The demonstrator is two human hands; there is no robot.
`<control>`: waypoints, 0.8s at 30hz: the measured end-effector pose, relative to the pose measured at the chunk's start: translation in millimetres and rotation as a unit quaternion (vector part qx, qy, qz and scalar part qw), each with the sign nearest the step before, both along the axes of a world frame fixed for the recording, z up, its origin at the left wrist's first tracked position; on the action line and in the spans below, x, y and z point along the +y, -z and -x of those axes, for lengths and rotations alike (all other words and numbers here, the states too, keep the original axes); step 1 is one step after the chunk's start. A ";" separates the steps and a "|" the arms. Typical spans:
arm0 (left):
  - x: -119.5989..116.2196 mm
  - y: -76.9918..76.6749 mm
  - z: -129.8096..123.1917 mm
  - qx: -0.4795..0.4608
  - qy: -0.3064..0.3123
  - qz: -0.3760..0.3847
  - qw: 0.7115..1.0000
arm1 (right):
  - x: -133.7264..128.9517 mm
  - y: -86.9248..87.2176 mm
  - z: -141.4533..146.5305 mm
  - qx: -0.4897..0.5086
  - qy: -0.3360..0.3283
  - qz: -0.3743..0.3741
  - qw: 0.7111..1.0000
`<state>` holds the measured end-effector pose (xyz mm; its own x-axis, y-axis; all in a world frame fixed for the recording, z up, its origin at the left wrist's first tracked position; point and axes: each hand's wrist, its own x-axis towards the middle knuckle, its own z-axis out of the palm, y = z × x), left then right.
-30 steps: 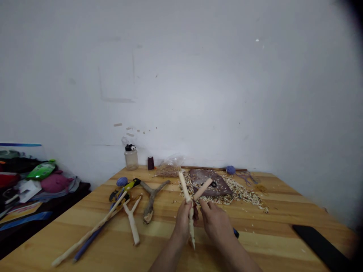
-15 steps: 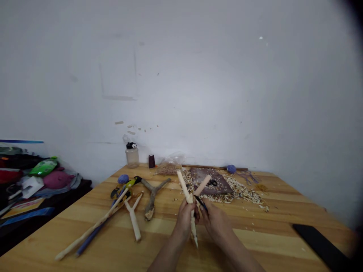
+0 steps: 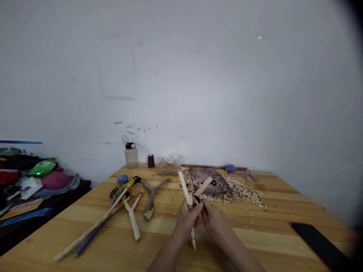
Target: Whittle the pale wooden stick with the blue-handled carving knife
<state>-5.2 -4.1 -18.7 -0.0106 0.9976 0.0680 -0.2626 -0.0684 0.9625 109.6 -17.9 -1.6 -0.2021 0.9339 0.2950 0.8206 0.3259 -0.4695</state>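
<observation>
My left hand (image 3: 186, 220) is wrapped round the stem of a peeled forked stick (image 3: 184, 187), whose two pale prongs point away from me. The stick's narrow lower end shows beneath my hands. My right hand (image 3: 214, 221) grips a dark-bladed knife (image 3: 197, 199), its handle mostly hidden by the fingers. The blade lies against the wood just below the fork, and my left thumb reaches over close to it. Left of my hands are a second peeled forked stick (image 3: 134, 223) and a fork with bark (image 3: 153, 196).
Wood shavings (image 3: 244, 192) surround a dark cloth (image 3: 198, 175) with scissors (image 3: 213, 182) on it. Long sticks (image 3: 85, 236) and a yellow-black tool (image 3: 131, 183) lie left. A bottle (image 3: 131, 155), thread spool (image 3: 151, 161) and plastic bag (image 3: 170, 166) stand behind. A black flat object (image 3: 317, 241) lies right.
My left thumb has moved up and right, over toward the knife. The forked stick has turned slightly in my grip, and the right hand has shifted a little.
</observation>
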 end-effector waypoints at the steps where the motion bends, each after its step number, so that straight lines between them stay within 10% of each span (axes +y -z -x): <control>1: 0.0 0.1 -0.6 0.017 -0.008 -0.002 1.000 | -0.3 0.0 0.4 0.004 -0.005 -0.003 1.000; 8: 2.7 2.7 -0.1 0.128 -0.116 -0.063 0.983 | -0.4 4.0 3.7 0.002 -0.008 -0.013 1.000; 24: -3.1 -5.2 -0.2 0.201 -0.152 -0.043 0.967 | 3.2 4.5 3.7 0.022 -0.018 0.003 1.000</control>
<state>-5.0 -7.2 -13.5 -0.2585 0.9428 0.2103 0.1755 -0.1682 0.9700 105.9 -14.7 -6.1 -0.2232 0.9280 0.2983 0.7868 0.3522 -0.5069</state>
